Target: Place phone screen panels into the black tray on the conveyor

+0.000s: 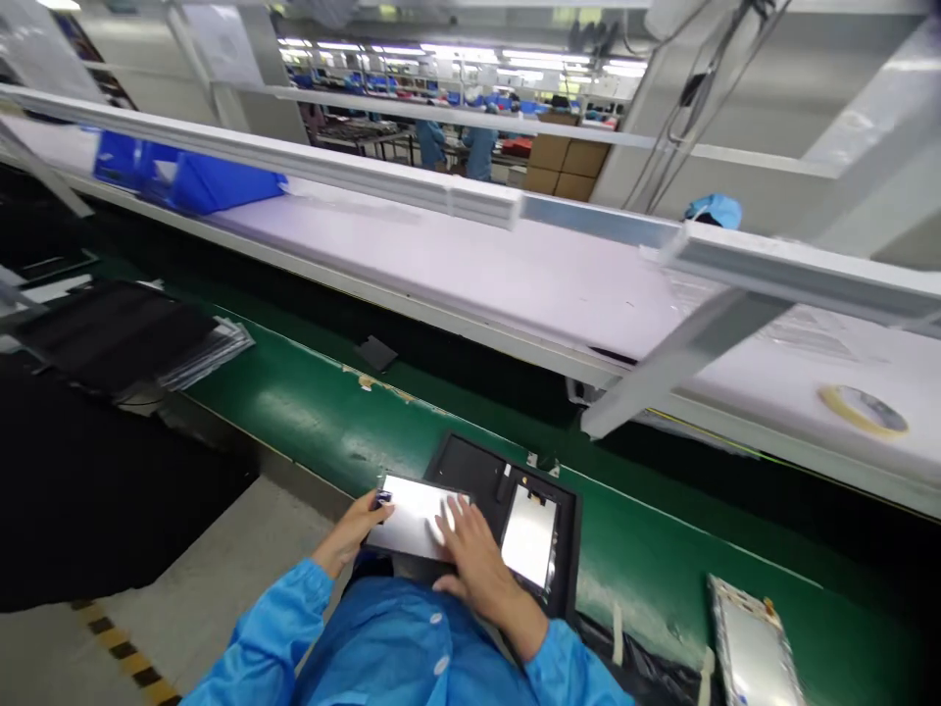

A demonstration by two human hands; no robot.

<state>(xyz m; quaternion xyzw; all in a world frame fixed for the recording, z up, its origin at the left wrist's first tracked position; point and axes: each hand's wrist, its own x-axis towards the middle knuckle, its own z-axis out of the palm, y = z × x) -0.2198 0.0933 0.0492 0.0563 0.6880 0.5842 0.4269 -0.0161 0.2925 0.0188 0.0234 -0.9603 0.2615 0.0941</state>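
Green conveyor belt (309, 412) runs from far left to near right under a long white shelf (515, 270), with a factory hall behind. At the near edge of the belt lies a black tray (566, 510) with two pockets; the right pocket holds one shiny panel (529, 534), and over the left pocket sits a second reflective panel (412, 515). The left hand (357, 534) pinches that panel's left edge with curled fingers, while the right hand (470, 554) lies flat and open on its right end, fingers spread. Both sleeves are blue. Near right on the belt rests one more framed panel (754, 642), well apart from the tray. Far left, a stack of dark sheets (124, 333) sits beside the belt. On the shelf stand blue bins (213, 181) at the left and one roll of tape (864, 407) at the right. A slanted white strut (683, 358) crosses in front of the shelf
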